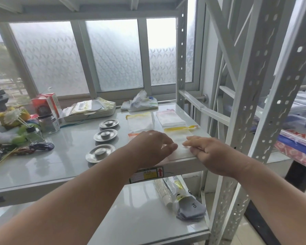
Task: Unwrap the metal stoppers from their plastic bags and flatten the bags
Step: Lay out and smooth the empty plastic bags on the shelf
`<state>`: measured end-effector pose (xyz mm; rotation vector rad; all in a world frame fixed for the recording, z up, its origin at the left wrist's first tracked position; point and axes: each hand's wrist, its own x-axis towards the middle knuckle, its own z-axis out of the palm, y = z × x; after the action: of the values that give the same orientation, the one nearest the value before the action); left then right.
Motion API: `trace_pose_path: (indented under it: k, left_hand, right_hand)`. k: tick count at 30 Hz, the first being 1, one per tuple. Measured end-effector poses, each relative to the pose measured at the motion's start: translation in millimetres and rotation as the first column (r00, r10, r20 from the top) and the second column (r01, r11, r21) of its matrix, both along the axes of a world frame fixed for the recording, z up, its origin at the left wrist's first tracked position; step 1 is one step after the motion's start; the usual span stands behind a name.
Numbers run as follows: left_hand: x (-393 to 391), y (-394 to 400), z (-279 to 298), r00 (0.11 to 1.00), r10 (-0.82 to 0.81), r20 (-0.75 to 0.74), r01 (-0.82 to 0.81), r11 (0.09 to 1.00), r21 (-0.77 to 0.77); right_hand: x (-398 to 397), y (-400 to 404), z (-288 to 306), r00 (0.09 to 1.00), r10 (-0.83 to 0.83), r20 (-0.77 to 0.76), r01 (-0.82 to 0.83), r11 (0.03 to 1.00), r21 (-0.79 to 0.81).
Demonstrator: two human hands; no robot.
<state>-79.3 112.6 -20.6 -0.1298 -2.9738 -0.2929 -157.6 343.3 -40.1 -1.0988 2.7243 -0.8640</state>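
We see three round, shiny metal stoppers (100, 153) in a row on the glossy shelf (42, 167), bare surface left of them. Our left hand (149, 147) lies palm down, fingers spread, pressing a thin clear bag (181, 147) at the shelf's front edge; our right hand (207, 152) presses its other side, fingers loosely curled. Two flat bags (140, 121) lie behind.

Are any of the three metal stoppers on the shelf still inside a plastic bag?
No. All three metal stoppers lie bare in a row on the shelf, apart from the flattened bags to their right.
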Motion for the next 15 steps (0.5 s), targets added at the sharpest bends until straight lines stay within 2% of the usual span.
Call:
trace_pose_path:
  k: [3,7,15]
  left_hand:
    - [-1.3,-1.4,-0.2,0.999,0.022,-0.025,-0.023,1.0,-0.021]
    - [-2.8,0.6,-3.7,0.999,-0.013,0.033,0.011,0.999,0.038]
    - [2.8,-0.4,-8.2,0.999,-0.04,-0.013,0.041,0.992,0.116]
  right_hand:
    - [-0.2,3.5,-0.2,0.999,-0.04,-0.005,0.04,0.999,-0.033]
    - [0.4,1.3,-0.2,0.996,-0.078,-0.038,0.077,0.997,-0.018]
    - [-3.0,-1.2,-1.6,0.992,-0.113,-0.052,0.114,0.993,0.014]
